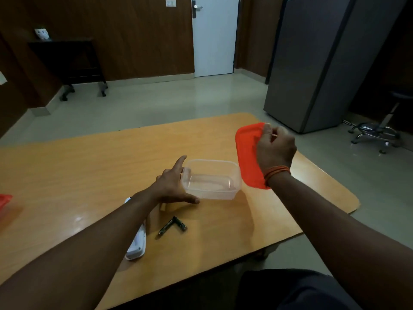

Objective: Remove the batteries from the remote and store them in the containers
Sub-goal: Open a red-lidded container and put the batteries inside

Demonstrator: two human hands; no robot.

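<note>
Orange lid (248, 157) in right hand (276, 148)

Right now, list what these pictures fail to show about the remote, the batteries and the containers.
Head view only:
- remote: its far half lies under the left forearm; battery bay not visible.
- two batteries: too small and dark to read markings.
- red object at the left edge: cut off, so unidentifiable.
- red lid: partly behind the right hand.
- clear container: left wall partly covered by the left hand.

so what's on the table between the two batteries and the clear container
Nothing: in the head view, bare tabletop separates the batteries from the clear container. The left hand sits just left of that gap.
</note>
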